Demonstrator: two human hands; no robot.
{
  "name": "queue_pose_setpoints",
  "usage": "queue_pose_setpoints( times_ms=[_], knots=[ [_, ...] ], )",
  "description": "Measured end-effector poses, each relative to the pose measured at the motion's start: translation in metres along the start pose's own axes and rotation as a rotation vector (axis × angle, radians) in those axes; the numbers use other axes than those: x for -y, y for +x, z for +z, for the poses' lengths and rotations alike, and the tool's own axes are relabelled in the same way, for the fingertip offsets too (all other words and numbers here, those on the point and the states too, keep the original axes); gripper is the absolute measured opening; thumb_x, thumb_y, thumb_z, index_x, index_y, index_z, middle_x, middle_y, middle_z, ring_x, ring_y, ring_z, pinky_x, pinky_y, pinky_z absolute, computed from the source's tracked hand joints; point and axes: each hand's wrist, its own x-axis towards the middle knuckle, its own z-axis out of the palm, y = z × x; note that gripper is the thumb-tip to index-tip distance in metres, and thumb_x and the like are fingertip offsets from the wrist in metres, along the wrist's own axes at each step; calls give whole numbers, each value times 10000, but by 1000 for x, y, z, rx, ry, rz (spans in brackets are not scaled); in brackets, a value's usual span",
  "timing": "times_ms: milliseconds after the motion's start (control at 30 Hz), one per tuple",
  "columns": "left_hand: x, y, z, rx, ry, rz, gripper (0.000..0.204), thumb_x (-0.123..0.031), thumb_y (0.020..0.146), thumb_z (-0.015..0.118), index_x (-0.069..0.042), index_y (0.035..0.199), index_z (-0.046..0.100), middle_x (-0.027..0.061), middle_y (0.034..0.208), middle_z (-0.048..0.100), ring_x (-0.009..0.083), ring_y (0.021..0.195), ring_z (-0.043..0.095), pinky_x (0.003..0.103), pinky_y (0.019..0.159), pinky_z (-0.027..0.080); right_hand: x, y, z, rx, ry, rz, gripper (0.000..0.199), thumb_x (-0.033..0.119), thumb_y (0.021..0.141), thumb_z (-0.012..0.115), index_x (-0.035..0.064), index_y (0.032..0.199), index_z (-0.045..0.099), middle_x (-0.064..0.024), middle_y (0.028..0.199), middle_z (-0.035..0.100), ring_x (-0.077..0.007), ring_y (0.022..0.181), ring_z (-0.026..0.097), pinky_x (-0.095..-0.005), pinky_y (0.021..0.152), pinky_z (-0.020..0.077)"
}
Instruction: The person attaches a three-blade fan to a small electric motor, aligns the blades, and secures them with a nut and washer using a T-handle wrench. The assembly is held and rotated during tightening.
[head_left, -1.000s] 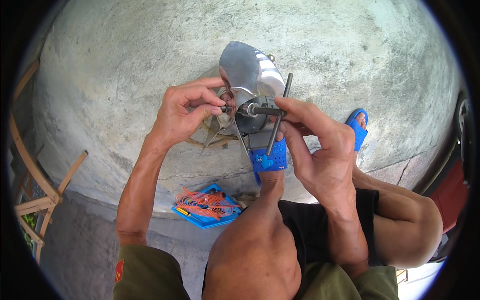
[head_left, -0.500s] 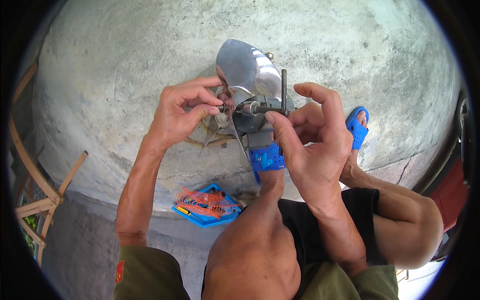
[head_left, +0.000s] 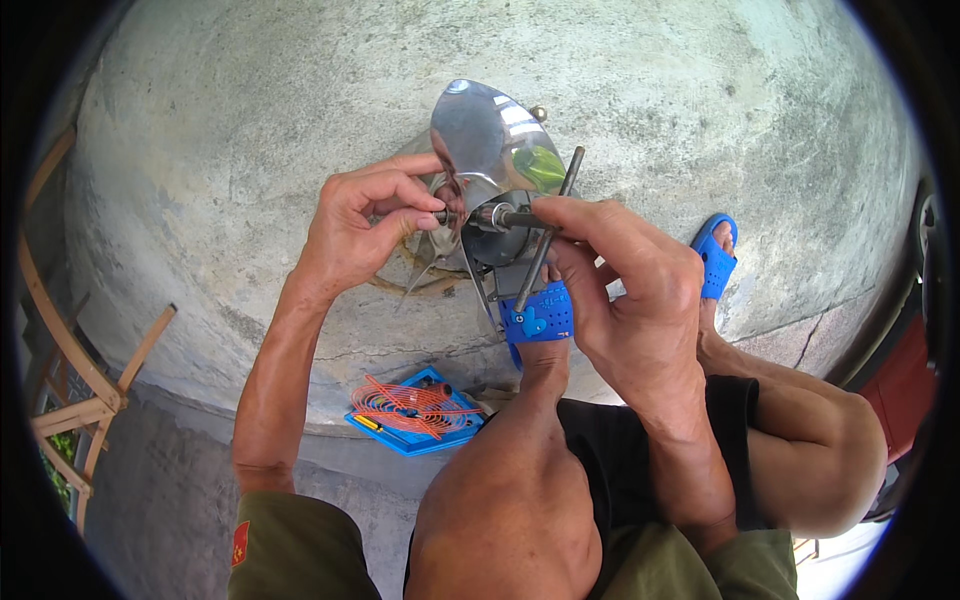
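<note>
A shiny metal fan blade assembly [head_left: 468, 125] stands on the concrete beside my foot, with a dark grey rounded body [head_left: 497, 247], perhaps its motor, behind the blades. My left hand [head_left: 362, 218] is closed in a pinch on a small metal threaded end [head_left: 442, 215] at the fan's hub. From the other side, a T-handle socket wrench [head_left: 518, 219] reaches the hub, its silver socket close against the metal. My right hand [head_left: 635, 285] is closed on the wrench, thumb and fingers near where the tilted crossbar [head_left: 569, 178] meets the shaft. The exact fit inside the socket is hidden.
A blue tray [head_left: 425, 442] below the fan holds an orange wire fan guard [head_left: 410, 405] and small parts. My feet in blue clogs [head_left: 713, 262] flank the work. A wooden frame [head_left: 85, 410] is at the left, a red object [head_left: 893, 400] at the right edge.
The wrench's crossbar has turned from nearly upright to a slant, top toward the right. My right hand's raised index finger has come down onto the wrench. My left hand has stayed put.
</note>
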Motion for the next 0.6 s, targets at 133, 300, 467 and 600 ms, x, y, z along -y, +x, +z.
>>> queue_pose_setpoints(
  times_ms=[133, 300, 467, 600],
  knots=[
    [0, 1, -1, -4, 4, -2, 216, 213, 923, 753, 35, 1025, 821, 196, 1513, 769, 247, 1143, 854, 345, 953, 708, 6, 0, -9, 44, -137, 8, 445, -160, 818, 820, 40, 1213, 858, -102, 989, 745, -223, 887, 747, -339, 656, 586],
    [1, 1, -2, -4, -8, -1, 226, 215, 922, 751, 30, 1030, 824, 193, 1511, 770, 242, 1140, 853, 344, 958, 706, 10, 5, -3, -2, -298, -151, 479, -115, 712, 867, 71, 1153, 871, -84, 1041, 698, -245, 931, 706, -369, 654, 539],
    [3, 1, -3, 6, -36, -11, 234, 219, 927, 741, 31, 1037, 825, 191, 1516, 767, 231, 1144, 846, 343, 959, 699, 11, 7, 1, -50, -275, -127, 433, -76, 695, 893, 69, 1101, 858, -89, 1090, 715, -288, 961, 691, -398, 723, 555],
    [3, 4, -5, -2, -18, -18, 236, 226, 918, 755, 38, 1043, 822, 227, 1528, 745, 168, 1076, 787, 317, 926, 670, 4, 15, 3, -53, -285, -219, 385, -57, 697, 899, 53, 1062, 837, -88, 1061, 709, -299, 942, 673, -407, 752, 547]
  ],
)
